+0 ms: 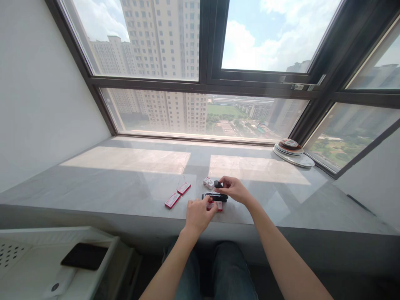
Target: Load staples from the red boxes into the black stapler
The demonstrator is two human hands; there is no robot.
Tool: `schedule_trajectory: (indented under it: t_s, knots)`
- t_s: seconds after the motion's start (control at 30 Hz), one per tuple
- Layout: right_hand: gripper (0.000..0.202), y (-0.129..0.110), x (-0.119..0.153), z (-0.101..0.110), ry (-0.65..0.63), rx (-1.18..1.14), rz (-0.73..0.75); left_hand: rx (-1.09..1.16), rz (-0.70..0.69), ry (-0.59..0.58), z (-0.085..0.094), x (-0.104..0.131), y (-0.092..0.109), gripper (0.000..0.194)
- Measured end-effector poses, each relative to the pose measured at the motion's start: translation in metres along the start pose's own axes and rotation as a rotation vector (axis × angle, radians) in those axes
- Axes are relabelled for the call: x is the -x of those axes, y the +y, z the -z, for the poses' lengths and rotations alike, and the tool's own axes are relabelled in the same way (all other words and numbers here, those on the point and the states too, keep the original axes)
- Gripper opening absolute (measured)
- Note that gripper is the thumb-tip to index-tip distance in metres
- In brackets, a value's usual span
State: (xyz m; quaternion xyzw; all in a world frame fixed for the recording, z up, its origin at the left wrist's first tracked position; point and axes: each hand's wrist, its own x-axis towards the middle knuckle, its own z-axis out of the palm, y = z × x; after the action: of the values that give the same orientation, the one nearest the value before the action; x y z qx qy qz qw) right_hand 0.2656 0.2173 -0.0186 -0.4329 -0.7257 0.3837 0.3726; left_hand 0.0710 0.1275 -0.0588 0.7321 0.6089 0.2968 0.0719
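Observation:
A black stapler [222, 197] with a shiny strip lies sideways on the sill in front of me. My left hand [198, 216] has its fingers closed around the stapler's left end, though the exact contact is partly hidden. Just behind the stapler, my right hand [235, 189] pinches a small black object [217, 184] whose kind I cannot make out. A red-and-white small box [220, 206] lies in front of the stapler, partly covered by my left fingers. Beside the black object sits a white box with red marks [208, 183].
Two more red-and-white boxes [172, 200] lie to the left on the grey sill [125, 196]. Stacked plates or trivets [292, 153] stand in the right corner by the window. Below left, a white cart [28, 266] holds a black phone-like slab [84, 256].

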Motion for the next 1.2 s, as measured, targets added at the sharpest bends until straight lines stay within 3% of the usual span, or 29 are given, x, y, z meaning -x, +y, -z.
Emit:
schedule_trajectory:
  t_s: [0.17, 0.33, 0.63, 0.73, 0.87, 0.97, 1.03, 1.2]
  knots:
    - [0.035, -0.002, -0.009, -0.029, -0.079, 0.320, 0.036, -0.045, -0.072, -0.024, 0.005, 0.007, 0.003, 0.043]
    - [0.029, -0.001, -0.005, -0.034, -0.069, 0.436, 0.055, -0.099, -0.117, -0.015, 0.021, 0.013, -0.008, 0.028]
    - [0.031, 0.005, -0.002, -0.035, -0.043, 0.447, 0.006, -0.227, -0.011, 0.140, 0.065, 0.017, -0.077, 0.018]
    - [0.032, 0.003, -0.003, -0.036, -0.046, 0.477, -0.018, -0.131, -0.066, 0.130, 0.070, 0.008, -0.103, 0.020]
    - [0.028, -0.002, 0.000, -0.033, -0.064, 0.516, -0.035, 0.090, -0.179, -0.009, 0.064, -0.008, -0.126, 0.017]
    - [0.023, -0.002, 0.010, -0.022, -0.073, 0.553, -0.064, 0.129, -0.157, -0.054, 0.053, -0.012, -0.127, 0.048]
    - [0.025, 0.004, 0.020, -0.011, -0.046, 0.596, -0.121, 0.111, -0.167, -0.057, 0.044, -0.011, -0.120, 0.060]
    - [0.043, 0.033, 0.029, 0.013, 0.143, 0.661, -0.275, 0.076, -0.161, 0.023, 0.014, -0.011, -0.082, 0.060]
